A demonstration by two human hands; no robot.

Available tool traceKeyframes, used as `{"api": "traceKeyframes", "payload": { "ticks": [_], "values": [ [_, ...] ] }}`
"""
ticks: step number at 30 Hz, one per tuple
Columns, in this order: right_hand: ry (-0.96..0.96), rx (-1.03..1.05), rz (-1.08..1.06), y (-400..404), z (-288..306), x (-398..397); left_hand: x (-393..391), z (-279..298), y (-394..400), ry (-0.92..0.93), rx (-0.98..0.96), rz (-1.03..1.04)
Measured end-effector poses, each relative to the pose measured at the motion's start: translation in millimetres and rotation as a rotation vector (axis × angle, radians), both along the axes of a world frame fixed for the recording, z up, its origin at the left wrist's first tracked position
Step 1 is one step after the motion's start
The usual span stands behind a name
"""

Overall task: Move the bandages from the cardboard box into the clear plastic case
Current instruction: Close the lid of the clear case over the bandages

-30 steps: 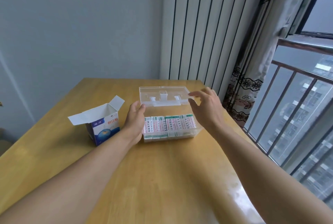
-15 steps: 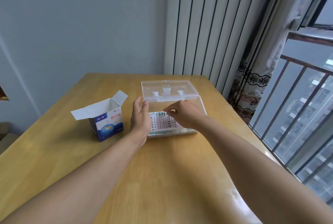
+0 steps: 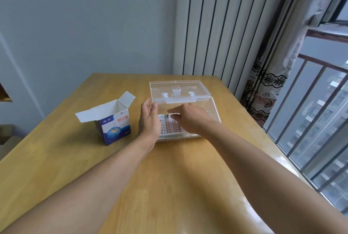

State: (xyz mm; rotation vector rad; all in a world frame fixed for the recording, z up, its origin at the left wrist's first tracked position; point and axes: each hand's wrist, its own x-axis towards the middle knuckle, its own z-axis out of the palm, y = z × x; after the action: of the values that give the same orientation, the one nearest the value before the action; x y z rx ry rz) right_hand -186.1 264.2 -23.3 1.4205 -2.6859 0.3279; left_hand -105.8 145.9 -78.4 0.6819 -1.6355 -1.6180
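The clear plastic case (image 3: 215, 109) lies on the wooden table (image 3: 169, 186) with its lid (image 3: 178, 90) standing open at the back. Several wrapped bandages (image 3: 169, 128) lie in a row inside it, partly hidden by my hands. My left hand (image 3: 149, 122) rests against the case's left wall, fingers straight and upright. My right hand (image 3: 190, 120) reaches into the case from the right, fingers stretched out leftward over the bandages; whether they press on them is unclear. The blue and white cardboard box (image 3: 114, 127) stands to the left with its flaps open.
A white ribbed radiator panel (image 3: 216, 26) stands behind the table. A patterned curtain (image 3: 267, 92) and a railed window (image 3: 320, 120) run along the right side. The table's right edge lies close to the case.
My right hand dropped from the lid's front edge into the case and now lies over the bandages. My left hand stayed at the case's left wall.
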Motion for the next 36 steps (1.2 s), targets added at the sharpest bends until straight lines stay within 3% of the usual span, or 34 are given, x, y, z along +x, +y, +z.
{"api": "traceKeyframes", "payload": {
  "ticks": [4,8,11,15,16,19,20,23,27,36],
  "values": [
    [-0.004,-0.120,-0.048,8,18,-2,-2,0,-3,-0.032,0.000,-0.002],
    [0.028,-0.585,-0.287,32,51,-21,-8,0,-15,-0.037,0.072,-0.045],
    [-0.253,-0.789,-0.431,52,58,-55,-17,-1,-30,-0.054,0.168,-0.100],
    [-0.720,-0.643,-0.491,57,33,-72,-27,-6,-49,-0.114,0.187,-0.163],
    [-0.689,-0.636,-0.488,56,26,-74,-30,-5,-51,-0.128,0.192,-0.173],
    [-0.266,-0.625,-0.395,51,23,-69,-33,-6,-53,-0.180,0.186,-0.196],
    [-0.218,-0.553,-0.309,47,25,-66,-34,-8,-54,-0.196,0.181,-0.193],
    [-0.280,-0.173,-0.086,30,27,-52,-34,-8,-51,-0.232,0.115,-0.167],
    [-0.289,0.124,-0.060,6,16,-49,-28,-2,-43,-0.238,0.004,-0.153],
    [-0.294,0.299,-0.045,-1,11,-58,-19,-2,-37,-0.244,-0.117,-0.111]
  ]
}}
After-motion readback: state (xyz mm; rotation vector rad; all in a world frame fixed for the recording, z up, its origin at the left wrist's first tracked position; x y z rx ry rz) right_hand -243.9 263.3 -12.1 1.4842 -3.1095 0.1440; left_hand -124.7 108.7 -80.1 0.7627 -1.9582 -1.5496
